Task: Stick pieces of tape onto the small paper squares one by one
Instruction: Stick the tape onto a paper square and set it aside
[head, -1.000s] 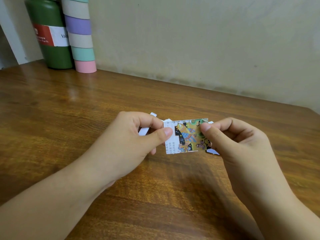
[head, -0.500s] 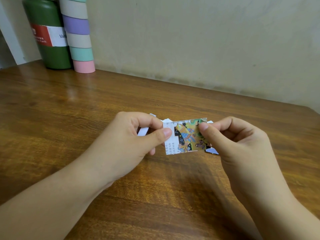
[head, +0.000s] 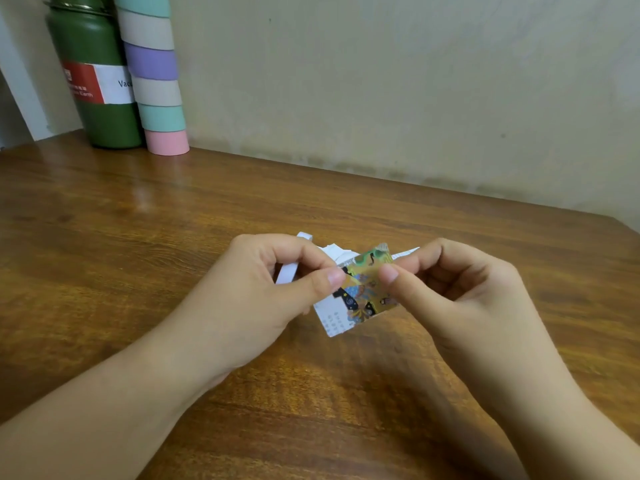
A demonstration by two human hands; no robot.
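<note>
A small paper square [head: 334, 318] with a piece of patterned tape [head: 365, 292] across it is held tilted just above the tabletop [head: 173, 237]. The left hand [head: 256, 299] pinches its left edge, and the right hand [head: 460, 299] pinches the tape's right side. More white paper pieces [head: 341, 253] lie behind the hands. At the far left stand a green bottle [head: 93, 81] and stacked tape rolls [head: 156, 77].

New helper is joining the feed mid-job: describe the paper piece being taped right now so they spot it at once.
Start at the wooden table and find the two hands meeting at its middle. The left hand and right hand pinch one small paper square between them, tilted above the table. Unlike the plain white scraps behind it, it carries colourful patterned tape.
</note>
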